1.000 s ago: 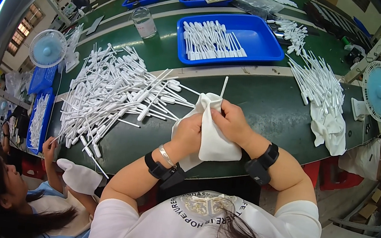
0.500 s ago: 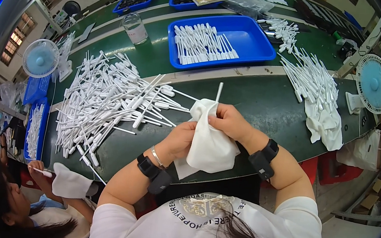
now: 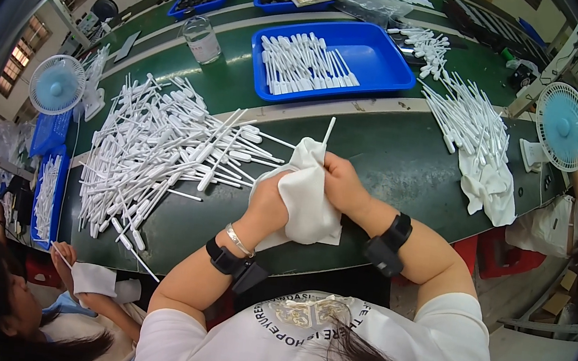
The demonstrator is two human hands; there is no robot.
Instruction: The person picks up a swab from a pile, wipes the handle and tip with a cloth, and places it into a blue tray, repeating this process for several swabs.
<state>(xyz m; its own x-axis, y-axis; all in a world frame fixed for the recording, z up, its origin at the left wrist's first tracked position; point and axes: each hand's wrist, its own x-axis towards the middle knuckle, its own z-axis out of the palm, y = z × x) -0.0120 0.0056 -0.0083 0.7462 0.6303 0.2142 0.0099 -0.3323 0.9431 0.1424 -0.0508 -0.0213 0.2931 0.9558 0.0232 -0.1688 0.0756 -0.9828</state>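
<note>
A white cloth (image 3: 310, 215) is bunched between my two hands at the near side of the green table. From its top pokes the thin end of a white plastic stick (image 3: 330, 129); the cloth hides the rest. My left hand (image 3: 266, 205) is closed on the cloth's left side, its fingertips covered by the folds. My right hand (image 3: 345, 184) is closed against the right side, pinching the cloth around the stick. Just left of my hands lies a large loose pile of similar white sticks (image 3: 151, 153), each with a thicker end.
A blue tray (image 3: 380, 58) beyond my hands holds rows of sticks. At the right, a stick bundle (image 3: 473, 120) lies partly on another white cloth (image 3: 486, 194). A glass bottle (image 3: 202, 43) and two fans (image 3: 57, 85) stand around. At lower left a co-worker's hand (image 3: 63, 257) holds a stick.
My left hand has turned and moved up around the cloth, which is now gathered higher about the stick. The stick's exposed end has shifted slightly left. The co-worker's cloth has moved too.
</note>
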